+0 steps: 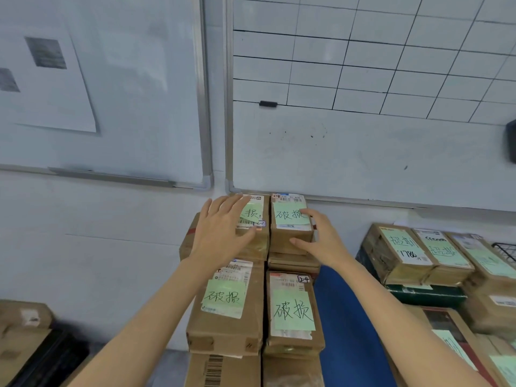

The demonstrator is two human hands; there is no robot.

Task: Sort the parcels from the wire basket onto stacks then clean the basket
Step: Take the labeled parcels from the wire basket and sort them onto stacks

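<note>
The left hand (220, 236) lies flat, fingers spread, on a taped brown cardboard parcel (262, 244), covering part of its pale green paper note. Just beside it, the right hand (321, 238) grips a squarer cardboard box (282, 236), thumb against the near face and fingers curled over the top. Well off to that hand's right, a corner of the black wire basket (506, 251) shows.
</note>
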